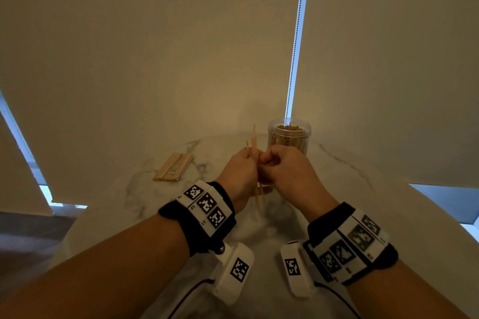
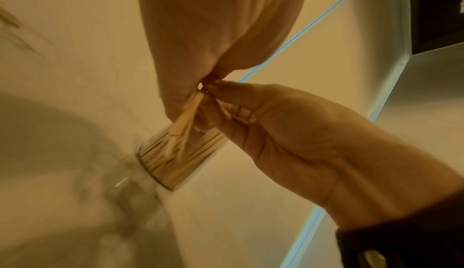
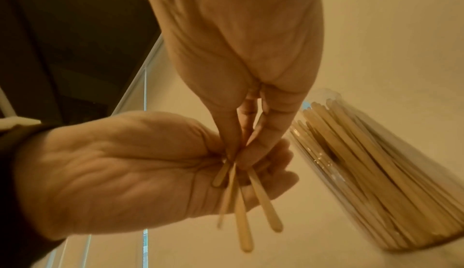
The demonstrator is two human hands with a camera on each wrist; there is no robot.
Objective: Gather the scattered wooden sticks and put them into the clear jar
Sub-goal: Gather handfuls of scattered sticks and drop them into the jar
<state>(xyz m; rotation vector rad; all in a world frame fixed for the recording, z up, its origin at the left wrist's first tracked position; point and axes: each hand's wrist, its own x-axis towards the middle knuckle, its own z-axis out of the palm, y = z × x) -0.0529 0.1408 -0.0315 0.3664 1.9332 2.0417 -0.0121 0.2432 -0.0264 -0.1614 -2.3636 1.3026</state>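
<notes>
My left hand (image 1: pixel 246 163) grips a small bunch of wooden sticks (image 1: pixel 255 142) upright over the marble table. The stick ends poke out above and below the fist (image 3: pixel 241 209). My right hand (image 1: pixel 268 163) meets it from the right, and its thumb and fingers (image 3: pixel 261 137) pinch the same sticks at the left palm (image 3: pixel 125 173). Just behind the hands stands the clear jar (image 1: pixel 289 137), open-topped and packed with sticks (image 3: pixel 376 173). It also shows in the left wrist view as the jar (image 2: pixel 175 159) beyond the held sticks (image 2: pixel 187 113).
A flat bundle of more sticks (image 1: pixel 173 167) lies on the table (image 1: pixel 363 189) to the left of the hands. Roller blinds with a bead chain (image 1: pixel 298 33) hang behind the jar. The round table's edge curves near on both sides.
</notes>
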